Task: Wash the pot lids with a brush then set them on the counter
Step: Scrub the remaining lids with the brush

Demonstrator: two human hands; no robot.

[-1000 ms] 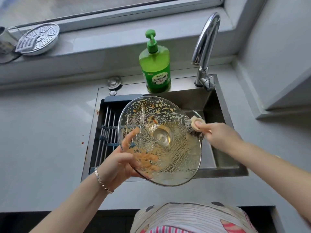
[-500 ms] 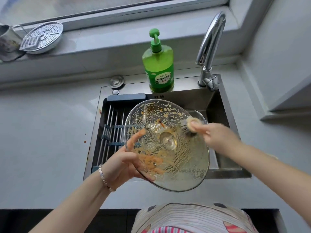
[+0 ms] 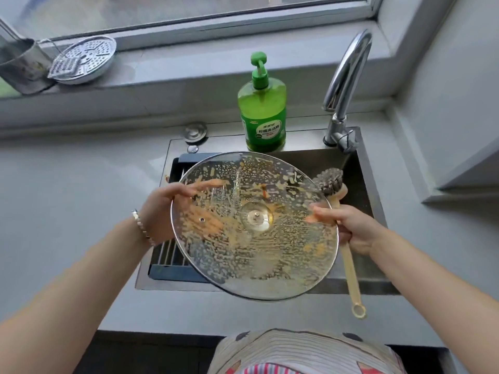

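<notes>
Pot lid [image 3: 270, 260] – the big glass one – is held up over the sink [image 3: 363, 182], tilted toward the camera and covered in yellowish-orange gunk and streaks. Left hand [image 3: 162, 209] grips its left rim, fingers showing through the glass, with a bead bracelet [image 3: 141, 225] on the wrist. Right hand [image 3: 353, 228] is wrapped round the brush [image 3: 330, 182] handle at the lid's right rim – bristle head pokes out past the upper right rim, can't tell if it's touching. Green soap bottle [image 3: 263, 114] and faucet [image 3: 345, 76] stand behind the sink, grey desk [image 3: 67, 198] either side.
</notes>
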